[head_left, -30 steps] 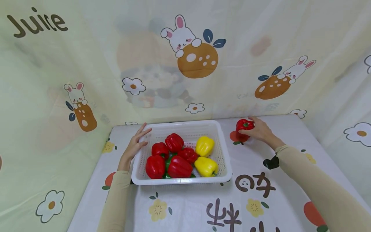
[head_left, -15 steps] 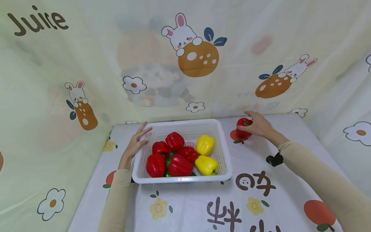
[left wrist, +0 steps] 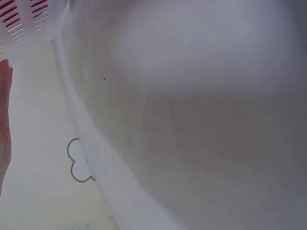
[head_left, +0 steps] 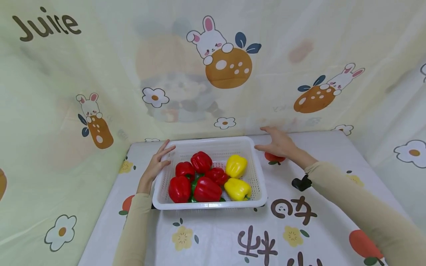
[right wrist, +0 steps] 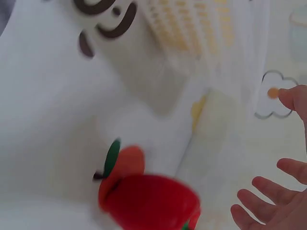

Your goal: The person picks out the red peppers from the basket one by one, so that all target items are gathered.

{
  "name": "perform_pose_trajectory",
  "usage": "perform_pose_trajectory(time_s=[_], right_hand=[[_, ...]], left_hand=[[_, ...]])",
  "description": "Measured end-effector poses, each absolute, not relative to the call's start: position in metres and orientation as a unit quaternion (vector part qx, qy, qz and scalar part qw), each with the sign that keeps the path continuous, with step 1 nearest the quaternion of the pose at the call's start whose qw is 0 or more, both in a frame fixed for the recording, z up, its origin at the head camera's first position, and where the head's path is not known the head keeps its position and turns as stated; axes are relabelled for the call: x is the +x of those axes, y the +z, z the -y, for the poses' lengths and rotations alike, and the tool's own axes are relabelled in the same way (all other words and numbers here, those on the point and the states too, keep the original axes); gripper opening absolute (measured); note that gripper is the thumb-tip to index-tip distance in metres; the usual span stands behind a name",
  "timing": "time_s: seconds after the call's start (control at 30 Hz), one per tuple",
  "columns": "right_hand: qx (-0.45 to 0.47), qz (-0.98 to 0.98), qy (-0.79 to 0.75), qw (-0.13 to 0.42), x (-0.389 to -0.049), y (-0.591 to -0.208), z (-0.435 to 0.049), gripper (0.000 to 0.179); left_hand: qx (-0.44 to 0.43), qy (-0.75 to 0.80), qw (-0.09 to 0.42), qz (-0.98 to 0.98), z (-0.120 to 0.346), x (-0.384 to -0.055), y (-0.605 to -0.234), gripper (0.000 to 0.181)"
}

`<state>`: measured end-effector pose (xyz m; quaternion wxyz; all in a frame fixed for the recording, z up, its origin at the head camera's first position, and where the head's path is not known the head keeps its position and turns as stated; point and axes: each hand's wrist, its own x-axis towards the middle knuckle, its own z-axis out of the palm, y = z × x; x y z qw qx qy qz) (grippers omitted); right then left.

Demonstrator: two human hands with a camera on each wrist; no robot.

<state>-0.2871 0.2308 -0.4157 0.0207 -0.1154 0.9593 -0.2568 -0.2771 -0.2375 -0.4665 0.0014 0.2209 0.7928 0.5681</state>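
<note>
A white plastic basket (head_left: 206, 207) holds several red bell peppers (head_left: 207, 190), two yellow bell peppers (head_left: 236, 166) and a bit of green among them. My left hand (head_left: 155, 166) rests at the basket's left rim with fingers extended; the left wrist view catches only the edge of that hand (left wrist: 5, 115). Right of the basket my right hand (head_left: 281, 143) is spread, thumb apart from the fingers and nothing in it. A single red bell pepper (right wrist: 152, 203) sits on the table below it in the right wrist view; in the head view the hand hides it.
The table wears a white printed cloth (head_left: 213, 236) with flowers, fruit and lettering. A cream curtain (head_left: 110, 55) with rabbit prints hangs behind and at the sides. The basket's perforated wall (right wrist: 192, 28) rises close to my right hand.
My right hand has let go of the red bell pepper, opened and moved left towards the basket, passing over the pepper. My left hand has stayed at the rim.
</note>
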Motion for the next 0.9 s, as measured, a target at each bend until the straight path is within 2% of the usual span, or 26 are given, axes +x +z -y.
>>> perform_pose_trajectory(time_s=[0.3,0.6,0.9], right_hand=[[-0.17,-0.942,-0.288,0.029,-0.281,-0.417,-0.184,0.08],[-0.218,-0.932,-0.277,0.081,-0.258,-0.412,-0.129,0.078],[-0.269,-0.919,-0.27,0.104,-0.237,-0.412,-0.085,0.074]], left_hand=[[0.219,0.562,0.0,-0.798,0.236,-0.277,-0.467,0.053],[0.216,0.565,0.001,-0.797,0.237,-0.277,-0.468,0.053],[0.218,0.563,-0.003,-0.797,0.237,-0.277,-0.467,0.053]])
